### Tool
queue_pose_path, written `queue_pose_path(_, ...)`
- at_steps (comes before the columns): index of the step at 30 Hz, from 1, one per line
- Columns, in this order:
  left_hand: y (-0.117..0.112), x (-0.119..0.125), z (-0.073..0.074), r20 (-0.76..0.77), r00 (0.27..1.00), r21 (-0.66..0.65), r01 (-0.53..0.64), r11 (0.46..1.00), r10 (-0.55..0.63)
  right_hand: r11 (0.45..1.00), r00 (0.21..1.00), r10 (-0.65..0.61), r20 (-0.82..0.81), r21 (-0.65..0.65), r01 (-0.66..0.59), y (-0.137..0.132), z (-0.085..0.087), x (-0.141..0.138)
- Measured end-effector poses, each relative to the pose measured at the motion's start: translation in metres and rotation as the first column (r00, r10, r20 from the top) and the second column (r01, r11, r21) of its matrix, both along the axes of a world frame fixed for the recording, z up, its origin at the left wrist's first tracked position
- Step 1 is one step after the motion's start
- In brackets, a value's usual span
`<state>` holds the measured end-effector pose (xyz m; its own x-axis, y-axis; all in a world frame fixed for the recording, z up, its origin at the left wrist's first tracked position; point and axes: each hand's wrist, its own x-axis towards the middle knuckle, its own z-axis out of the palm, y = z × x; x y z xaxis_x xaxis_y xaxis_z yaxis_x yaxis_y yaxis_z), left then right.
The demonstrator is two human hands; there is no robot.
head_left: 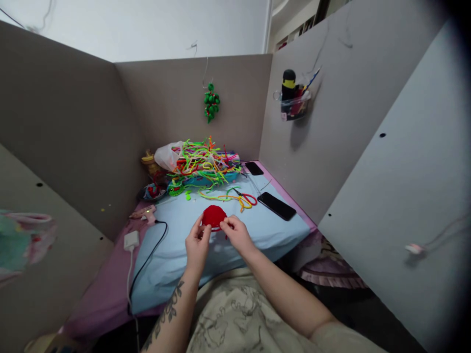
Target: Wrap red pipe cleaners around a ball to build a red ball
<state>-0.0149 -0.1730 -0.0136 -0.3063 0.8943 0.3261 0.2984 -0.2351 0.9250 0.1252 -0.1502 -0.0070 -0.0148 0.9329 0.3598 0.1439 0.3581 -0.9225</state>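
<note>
Between both hands, just above the near part of the table, is a red, dome-shaped pipe-cleaner piece (214,215). My left hand (197,236) pinches its left lower edge with thumb and fingers. On its right lower edge, the fingertips of my right hand (235,233) are closed. A short red end hangs below the piece near my right fingers. Beyond it lie scissors (246,200) with red and yellow handles, and loose green and yellow pipe cleaners (217,197). The underside of the red piece is hidden from view.
A heaped tray of coloured pipe cleaners (208,164) stands at the back. Phones (276,206) lie to the right. At left are a pink glue gun (149,214), a white adapter (131,240) and cables. Grey partitions (191,98) surround the table, with a hanging cup (294,105).
</note>
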Motion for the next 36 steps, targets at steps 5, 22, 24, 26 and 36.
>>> queue_pose_path(5,0.002,-0.017,0.011,-0.420,0.907,0.179,0.065,0.982,0.017,0.990,0.987,0.005,0.161,0.136,-0.027,0.001,0.005,0.013)
queue_pose_path(22,-0.001,-0.018,0.018,-0.359,0.830,-0.019,0.452,0.892,-0.428,0.920,0.905,0.201,0.374,0.245,-0.306,-0.007,0.014,0.018)
queue_pose_path(24,-0.001,-0.018,0.018,-0.321,0.827,-0.038,0.476,0.879,-0.461,0.920,0.909,0.205,0.364,0.246,-0.306,-0.007,0.014,0.019)
queue_pose_path(26,-0.002,-0.018,0.018,-0.315,0.821,-0.051,0.486,0.873,-0.476,0.918,0.912,0.211,0.353,0.250,-0.309,-0.007,0.014,0.020)
queue_pose_path(36,0.000,-0.020,0.011,-0.425,0.782,-0.079,0.470,0.879,-0.456,0.946,0.933,0.171,0.316,0.214,-0.245,-0.007,0.014,0.018)
